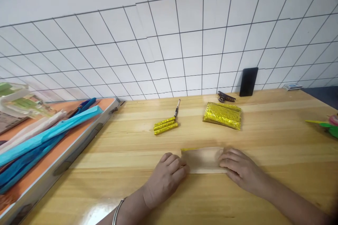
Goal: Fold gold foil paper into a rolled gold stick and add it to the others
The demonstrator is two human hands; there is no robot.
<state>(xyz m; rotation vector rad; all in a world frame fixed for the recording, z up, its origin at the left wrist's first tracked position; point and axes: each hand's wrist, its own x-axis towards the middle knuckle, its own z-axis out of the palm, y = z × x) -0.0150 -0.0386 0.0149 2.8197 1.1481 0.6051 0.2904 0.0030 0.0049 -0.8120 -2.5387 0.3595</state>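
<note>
A tan paper sheet (203, 160) with a thin gold strip along its upper left edge lies on the wooden table. Its left end is gripped by my left hand (169, 177), whose fingers are curled. At the right end, my right hand (241, 170) has its fingers pressed together on the sheet. Several gold foil rolls (166, 126) rest beyond my left hand, touching or close to a pen (177, 108). A stack of gold foil sheets (222, 115) lies farther back on the right.
An orange-lined tray (102, 123) with blue and white rolled material fills the left side. A dark clip (226, 97) and a black phone-like slab (248, 81) are near the tiled wall. A green and pink object (330, 126) sits at the right edge.
</note>
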